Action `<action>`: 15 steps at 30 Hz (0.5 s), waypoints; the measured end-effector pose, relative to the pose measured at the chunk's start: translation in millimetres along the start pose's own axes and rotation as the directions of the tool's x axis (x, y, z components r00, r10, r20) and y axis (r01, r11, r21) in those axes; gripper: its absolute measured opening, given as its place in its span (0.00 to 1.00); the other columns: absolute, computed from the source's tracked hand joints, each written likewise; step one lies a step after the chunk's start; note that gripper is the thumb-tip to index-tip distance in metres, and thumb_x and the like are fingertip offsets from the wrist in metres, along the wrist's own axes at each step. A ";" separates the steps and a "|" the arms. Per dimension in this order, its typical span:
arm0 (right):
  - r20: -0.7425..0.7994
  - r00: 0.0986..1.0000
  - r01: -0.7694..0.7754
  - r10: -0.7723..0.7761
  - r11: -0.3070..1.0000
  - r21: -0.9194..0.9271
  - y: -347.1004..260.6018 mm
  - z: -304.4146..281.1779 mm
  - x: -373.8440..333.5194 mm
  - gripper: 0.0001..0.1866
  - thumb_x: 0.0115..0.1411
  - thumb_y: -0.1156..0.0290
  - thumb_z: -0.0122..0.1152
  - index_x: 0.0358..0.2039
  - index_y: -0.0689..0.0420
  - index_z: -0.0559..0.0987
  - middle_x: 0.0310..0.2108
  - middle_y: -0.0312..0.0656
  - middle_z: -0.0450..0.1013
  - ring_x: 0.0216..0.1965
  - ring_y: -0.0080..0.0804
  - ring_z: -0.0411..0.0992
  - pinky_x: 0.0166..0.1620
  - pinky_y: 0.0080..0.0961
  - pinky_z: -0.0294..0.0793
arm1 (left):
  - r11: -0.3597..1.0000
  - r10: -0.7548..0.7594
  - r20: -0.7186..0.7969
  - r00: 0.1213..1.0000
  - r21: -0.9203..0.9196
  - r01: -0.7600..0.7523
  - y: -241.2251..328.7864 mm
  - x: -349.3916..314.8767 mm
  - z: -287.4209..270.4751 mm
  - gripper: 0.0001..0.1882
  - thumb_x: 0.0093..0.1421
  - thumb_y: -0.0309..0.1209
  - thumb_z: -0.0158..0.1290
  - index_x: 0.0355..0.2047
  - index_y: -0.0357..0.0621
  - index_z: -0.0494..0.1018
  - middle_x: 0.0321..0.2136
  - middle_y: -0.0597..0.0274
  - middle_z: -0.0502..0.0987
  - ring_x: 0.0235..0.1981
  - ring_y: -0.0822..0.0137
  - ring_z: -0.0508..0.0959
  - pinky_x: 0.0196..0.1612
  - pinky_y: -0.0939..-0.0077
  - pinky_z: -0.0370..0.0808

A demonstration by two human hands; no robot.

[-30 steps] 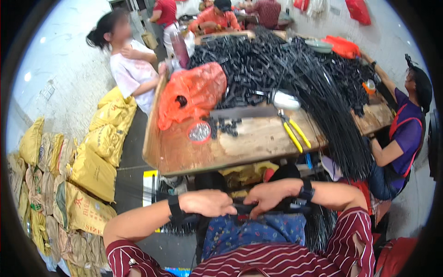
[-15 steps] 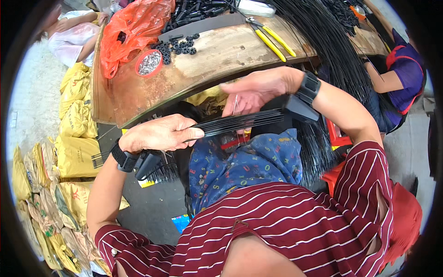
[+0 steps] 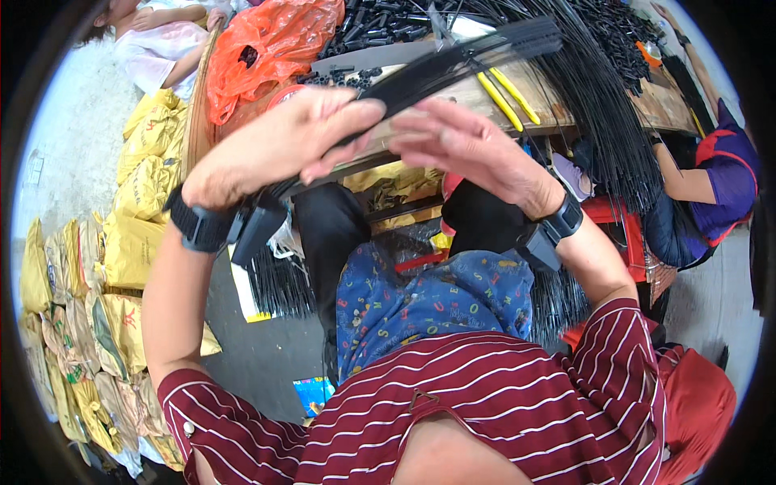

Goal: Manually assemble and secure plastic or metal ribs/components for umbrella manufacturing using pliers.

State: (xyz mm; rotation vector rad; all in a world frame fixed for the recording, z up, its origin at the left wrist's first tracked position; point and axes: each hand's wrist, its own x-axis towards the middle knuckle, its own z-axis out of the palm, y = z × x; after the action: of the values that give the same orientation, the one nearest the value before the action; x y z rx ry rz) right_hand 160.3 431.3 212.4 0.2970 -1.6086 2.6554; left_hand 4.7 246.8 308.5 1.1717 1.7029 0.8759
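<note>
My left hand (image 3: pixel 295 141) is closed around a bundle of thin black rods (image 3: pixel 440 73). The bundle slants up to the right over the worktable, its far end smeared by motion. Close below it, my right hand (image 3: pixel 477 153) has its fingers apart and holds nothing I can see; it looks slightly blurred. Whether its fingertips touch the rods cannot be told. Behind the bundle, yellow-handled pliers (image 3: pixel 505 97) lie on the tabletop.
The wooden table (image 3: pixel 384 145) carries an orange-red plastic bag (image 3: pixel 267 52), black tubular parts (image 3: pixel 380 28) and a long heap of black rods (image 3: pixel 602 105). Yellow sacks (image 3: pixel 141 242) line the left. One co-worker (image 3: pixel 711 178) sits at right, another person (image 3: pixel 162 48) at upper left.
The rod bundle has swung from low and level over my lap up across the table. My left hand has risen with it, and my right hand has moved slightly right and down.
</note>
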 end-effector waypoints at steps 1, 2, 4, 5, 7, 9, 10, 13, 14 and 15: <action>-0.015 0.992 0.127 -0.126 0.992 0.022 0.7 4.9 7.9 0.26 0.67 0.64 0.49 0.62 0.60 0.61 0.58 0.45 0.65 0.57 0.37 0.66 0.61 0.31 0.64 | 1.000 0.022 -0.051 0.998 0.020 -0.021 7.9 7.4 3.9 0.18 0.68 0.42 0.43 0.26 0.45 0.67 0.13 0.76 0.63 0.11 0.85 0.61 0.15 0.89 0.55; -0.035 0.969 0.246 -0.245 0.968 0.046 -0.1 10.6 15.0 0.25 0.67 0.63 0.49 0.61 0.60 0.62 0.57 0.45 0.65 0.57 0.36 0.66 0.61 0.31 0.64 | 0.999 0.039 -0.102 0.994 0.036 -0.035 13.0 14.2 9.7 0.18 0.68 0.43 0.43 0.26 0.45 0.67 0.13 0.77 0.63 0.11 0.85 0.60 0.15 0.88 0.55; -0.063 0.921 0.384 -0.384 0.923 -0.014 -7.7 13.3 26.7 0.21 0.66 0.63 0.49 0.56 0.61 0.66 0.54 0.44 0.68 0.52 0.35 0.69 0.58 0.30 0.67 | 0.992 0.096 -0.157 0.983 0.092 -0.082 18.4 25.8 13.8 0.18 0.68 0.43 0.43 0.26 0.45 0.68 0.14 0.77 0.62 0.10 0.85 0.58 0.14 0.88 0.55; -0.142 0.902 0.415 -0.408 0.910 0.019 -10.5 8.7 32.0 0.15 0.66 0.64 0.50 0.46 0.61 0.73 0.45 0.41 0.73 0.44 0.30 0.72 0.52 0.27 0.69 | 0.994 0.088 -0.112 0.990 0.075 -0.080 21.4 32.4 11.1 0.17 0.68 0.43 0.44 0.27 0.45 0.69 0.16 0.76 0.65 0.13 0.84 0.61 0.18 0.88 0.59; -0.514 0.793 0.357 -0.326 0.933 -0.043 -31.1 31.4 36.2 0.19 0.69 0.53 0.44 0.43 0.56 0.72 0.37 0.36 0.72 0.38 0.25 0.71 0.44 0.23 0.69 | 1.000 -0.009 -0.058 0.998 -0.008 0.009 34.0 45.5 12.0 0.20 0.69 0.43 0.40 0.40 0.42 0.76 0.16 0.74 0.65 0.15 0.79 0.64 0.19 0.84 0.64; -0.598 0.706 0.374 -0.379 0.917 -0.140 -44.4 41.7 29.8 0.17 0.68 0.53 0.45 0.40 0.55 0.72 0.32 0.35 0.72 0.34 0.22 0.71 0.40 0.20 0.70 | 0.997 0.028 -0.085 0.996 0.067 -0.023 42.5 57.8 24.8 0.22 0.70 0.44 0.40 0.21 0.44 0.66 0.14 0.73 0.64 0.14 0.80 0.63 0.18 0.85 0.63; -0.456 0.725 0.436 -0.516 0.856 -0.277 -41.2 20.9 24.4 0.19 0.68 0.53 0.45 0.43 0.56 0.72 0.35 0.36 0.73 0.39 0.23 0.71 0.45 0.21 0.70 | 0.993 0.091 -0.052 0.995 0.076 -0.087 41.9 64.5 29.3 0.23 0.70 0.43 0.40 0.20 0.44 0.64 0.13 0.73 0.64 0.14 0.80 0.63 0.18 0.85 0.62; -0.427 0.665 0.477 -0.612 0.789 -0.389 -49.4 0.6 25.4 0.17 0.68 0.56 0.47 0.41 0.57 0.74 0.31 0.36 0.75 0.28 0.20 0.73 0.32 0.16 0.73 | 0.980 0.194 -0.080 0.978 0.057 -0.190 35.6 70.4 45.3 0.24 0.69 0.45 0.40 0.19 0.44 0.64 0.13 0.72 0.64 0.13 0.80 0.64 0.18 0.84 0.63; -0.423 0.625 0.466 -0.656 0.748 -0.473 -60.7 -4.7 16.7 0.16 0.67 0.56 0.49 0.40 0.57 0.74 0.30 0.35 0.76 0.25 0.19 0.73 0.28 0.15 0.72 | 0.967 0.255 -0.079 0.964 0.042 -0.253 44.1 83.8 55.3 0.24 0.69 0.45 0.40 0.18 0.44 0.64 0.13 0.71 0.64 0.12 0.79 0.64 0.18 0.84 0.62; -0.438 0.610 0.418 -0.660 0.738 -0.530 -68.9 -2.8 19.9 0.16 0.67 0.56 0.50 0.39 0.56 0.74 0.29 0.35 0.76 0.23 0.18 0.72 0.26 0.13 0.71 | 0.963 0.269 -0.156 0.950 0.023 -0.269 48.2 82.7 60.5 0.23 0.69 0.43 0.40 0.20 0.43 0.65 0.13 0.70 0.64 0.12 0.79 0.64 0.16 0.83 0.62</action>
State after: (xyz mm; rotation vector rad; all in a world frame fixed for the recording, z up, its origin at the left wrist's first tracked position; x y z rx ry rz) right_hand 148.5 464.4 275.0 -0.0744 -1.4367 1.6645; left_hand 61.8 344.5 306.9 1.3898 1.6920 1.1604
